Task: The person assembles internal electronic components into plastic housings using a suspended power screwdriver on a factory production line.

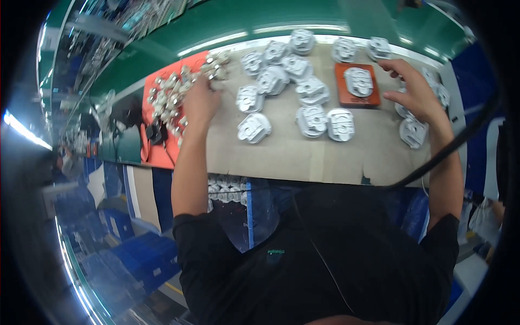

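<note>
My left hand (pixel 201 103) reaches into a pile of small white-and-silver parts (pixel 168 97) on an orange mat (pixel 161 157). Its fingers are mostly hidden and blurred, so whether it grips a part I cannot tell. My right hand (pixel 414 89) is open, thumb and fingers apart, just right of an orange square block (pixel 359 101). On that block lies a white round plastic housing (pixel 359 82), apart from the hand. Several more such housings (pixel 272 80) stand loosely grouped between my hands. Others, such as one housing (pixel 413 133), are beneath and beyond my right hand.
A tan board (pixel 271 162) covers the worktop, with a green surface (pixel 260 21) behind it. A dark cable (pixel 449 149) crosses in front of my right forearm. A small black object (pixel 156 133) lies on the mat. More white parts (pixel 228 195) sit below the table edge.
</note>
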Demonstrator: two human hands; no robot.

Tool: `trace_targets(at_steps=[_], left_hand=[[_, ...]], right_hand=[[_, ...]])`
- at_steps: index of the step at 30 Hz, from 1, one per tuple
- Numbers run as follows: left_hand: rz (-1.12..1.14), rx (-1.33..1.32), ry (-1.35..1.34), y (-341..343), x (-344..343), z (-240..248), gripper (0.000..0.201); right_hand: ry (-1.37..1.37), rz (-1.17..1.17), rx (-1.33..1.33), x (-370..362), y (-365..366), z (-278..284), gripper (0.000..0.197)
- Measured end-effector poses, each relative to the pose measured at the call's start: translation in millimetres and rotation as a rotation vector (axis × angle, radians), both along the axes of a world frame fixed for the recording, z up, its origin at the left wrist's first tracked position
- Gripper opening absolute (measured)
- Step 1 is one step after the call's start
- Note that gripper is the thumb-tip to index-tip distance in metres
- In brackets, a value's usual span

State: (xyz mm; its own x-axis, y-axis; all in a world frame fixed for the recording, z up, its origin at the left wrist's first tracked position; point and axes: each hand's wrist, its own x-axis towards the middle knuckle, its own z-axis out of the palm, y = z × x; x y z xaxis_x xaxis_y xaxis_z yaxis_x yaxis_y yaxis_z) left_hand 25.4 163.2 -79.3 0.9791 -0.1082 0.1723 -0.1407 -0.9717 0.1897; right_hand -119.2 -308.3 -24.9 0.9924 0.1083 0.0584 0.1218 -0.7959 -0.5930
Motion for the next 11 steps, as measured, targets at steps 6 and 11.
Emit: trace_targets(at_steps=[6,11], left_hand=[[-0.095,-0.608,-0.128,31.8,-35.7,56.3,0.027],[-0.429,-0.845,0.074,-47.2,-60.6,114.3,0.038]], right_hand=[[-0.139,0.055,0.030,-1.8,-11.1,-25.6,0.061],[-0.079,0.017,0.019,-7.3,-1.1,-19.7,0.056]])
